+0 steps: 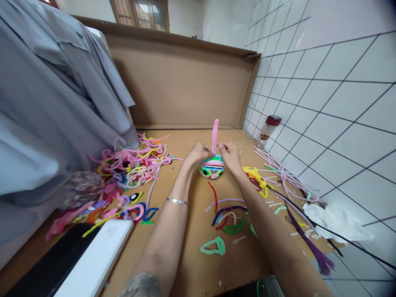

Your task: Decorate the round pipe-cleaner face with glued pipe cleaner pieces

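A round striped craft (211,165), with green, pink, white and blue bands and two eye shapes, sits on the brown board. From its top stands a tall pink pipe cleaner loop (215,134). My left hand (200,152) is closed, its fingertips pinching at the loop's base against the craft's top. On the other side, my right hand (230,156) is closed too, thumb and finger together just right of the loop; whatever is between them is too small to make out. A red pipe cleaner piece (214,196) lies in front of the craft.
Tangled pipe cleaners (133,165) heap at left, behind a white power bank (99,255) and black slab (52,264). At right lie a yellow glue gun (255,175) with black cord, a purple tassel (321,255), tissue (334,222) and a jar (267,132). Cardboard (182,82) walls the back.
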The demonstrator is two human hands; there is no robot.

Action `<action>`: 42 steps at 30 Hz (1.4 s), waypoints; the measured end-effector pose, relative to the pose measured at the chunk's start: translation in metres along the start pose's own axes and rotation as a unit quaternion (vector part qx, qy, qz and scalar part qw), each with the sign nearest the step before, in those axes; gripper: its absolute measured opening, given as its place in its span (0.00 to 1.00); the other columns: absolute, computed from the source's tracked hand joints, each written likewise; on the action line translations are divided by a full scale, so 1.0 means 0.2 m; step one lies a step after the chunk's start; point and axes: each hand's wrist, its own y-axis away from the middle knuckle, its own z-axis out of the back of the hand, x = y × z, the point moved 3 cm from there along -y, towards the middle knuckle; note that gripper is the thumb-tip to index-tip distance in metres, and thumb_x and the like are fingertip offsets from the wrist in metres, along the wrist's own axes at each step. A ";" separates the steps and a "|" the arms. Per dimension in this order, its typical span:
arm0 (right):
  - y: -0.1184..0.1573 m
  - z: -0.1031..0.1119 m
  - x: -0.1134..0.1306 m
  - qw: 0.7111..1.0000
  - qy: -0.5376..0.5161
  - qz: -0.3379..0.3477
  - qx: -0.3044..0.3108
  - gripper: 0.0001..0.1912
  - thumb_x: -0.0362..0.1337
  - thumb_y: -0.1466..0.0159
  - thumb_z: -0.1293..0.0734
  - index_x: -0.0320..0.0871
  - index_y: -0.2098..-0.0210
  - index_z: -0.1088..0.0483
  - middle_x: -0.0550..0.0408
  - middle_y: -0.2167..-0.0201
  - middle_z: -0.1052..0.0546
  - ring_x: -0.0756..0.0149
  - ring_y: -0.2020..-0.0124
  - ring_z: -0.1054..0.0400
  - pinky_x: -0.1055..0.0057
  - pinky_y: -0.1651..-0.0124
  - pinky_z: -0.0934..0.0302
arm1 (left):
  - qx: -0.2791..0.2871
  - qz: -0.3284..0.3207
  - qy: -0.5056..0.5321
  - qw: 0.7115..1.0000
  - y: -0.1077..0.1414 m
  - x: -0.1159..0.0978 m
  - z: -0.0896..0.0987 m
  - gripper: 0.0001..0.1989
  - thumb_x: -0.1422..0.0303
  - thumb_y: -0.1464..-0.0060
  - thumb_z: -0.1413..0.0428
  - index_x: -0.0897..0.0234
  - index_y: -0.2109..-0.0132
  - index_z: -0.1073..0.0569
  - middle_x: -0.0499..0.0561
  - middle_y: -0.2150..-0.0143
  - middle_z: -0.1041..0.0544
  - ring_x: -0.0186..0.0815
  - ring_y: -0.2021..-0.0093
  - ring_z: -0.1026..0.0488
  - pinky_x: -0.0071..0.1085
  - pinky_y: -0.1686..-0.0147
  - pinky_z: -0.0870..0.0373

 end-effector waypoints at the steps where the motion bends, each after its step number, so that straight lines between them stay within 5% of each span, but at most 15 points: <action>1: 0.00 -0.01 0.00 1.000 0.000 -0.001 0.006 0.14 0.40 0.36 0.40 0.45 0.65 0.23 0.51 0.62 0.22 0.58 0.58 0.32 0.61 0.53 0.45 | 0.006 -0.003 0.006 1.000 0.00 0.00 0.00 0.15 0.65 0.63 0.37 0.65 0.82 0.37 0.41 0.84 0.44 0.24 0.80 0.49 0.25 0.79 0.53; 19: -0.01 0.00 -0.02 0.994 0.078 -0.035 0.074 0.09 0.34 0.44 0.35 0.46 0.65 0.23 0.52 0.56 0.23 0.56 0.49 0.34 0.58 0.47 0.46 | 0.009 -0.028 0.089 0.996 -0.01 0.00 0.01 0.04 0.70 0.64 0.45 0.68 0.77 0.31 0.42 0.82 0.37 0.25 0.79 0.44 0.25 0.77 0.48; 33: 0.00 -0.08 -0.03 0.993 0.080 -0.060 0.057 0.04 0.34 0.43 0.32 0.44 0.69 0.24 0.51 0.58 0.24 0.56 0.50 0.35 0.59 0.50 0.47 | 0.036 -0.034 0.135 0.990 -0.01 -0.01 0.01 0.09 0.68 0.68 0.39 0.69 0.75 0.25 0.45 0.79 0.29 0.27 0.76 0.37 0.26 0.73 0.42; 42: 0.01 -0.08 -0.02 0.996 0.063 -0.036 0.050 0.05 0.31 0.42 0.34 0.43 0.72 0.26 0.52 0.59 0.23 0.57 0.52 0.34 0.59 0.50 0.48 | -0.044 -0.024 0.095 0.994 -0.03 0.02 0.02 0.11 0.64 0.69 0.36 0.69 0.77 0.23 0.46 0.82 0.30 0.26 0.79 0.40 0.26 0.76 0.43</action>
